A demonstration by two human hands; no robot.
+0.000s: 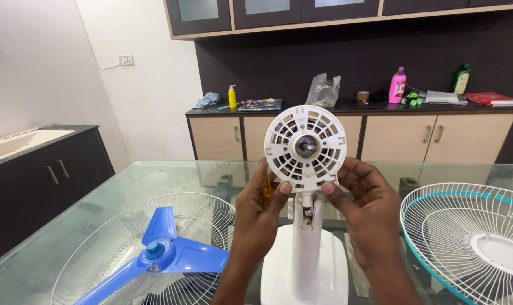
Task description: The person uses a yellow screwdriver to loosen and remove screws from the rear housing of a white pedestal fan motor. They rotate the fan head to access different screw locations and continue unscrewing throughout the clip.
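Both hands hold the white motor housing (305, 148) on its stand, at the near middle of the glass desk (126, 186). The left hand (256, 212) also grips an orange screwdriver (266, 189); the right hand (365, 195) pinches the rim. The housing looks like light, stiff plastic, best taken at the rim.

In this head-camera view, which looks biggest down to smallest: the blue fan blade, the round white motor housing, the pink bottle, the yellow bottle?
1. Blue three-winged plastic fan blade
2. Round white vented motor housing
3. Pink bottle
4. Yellow bottle

The bottles stand far back, so their true sizes are unsure.
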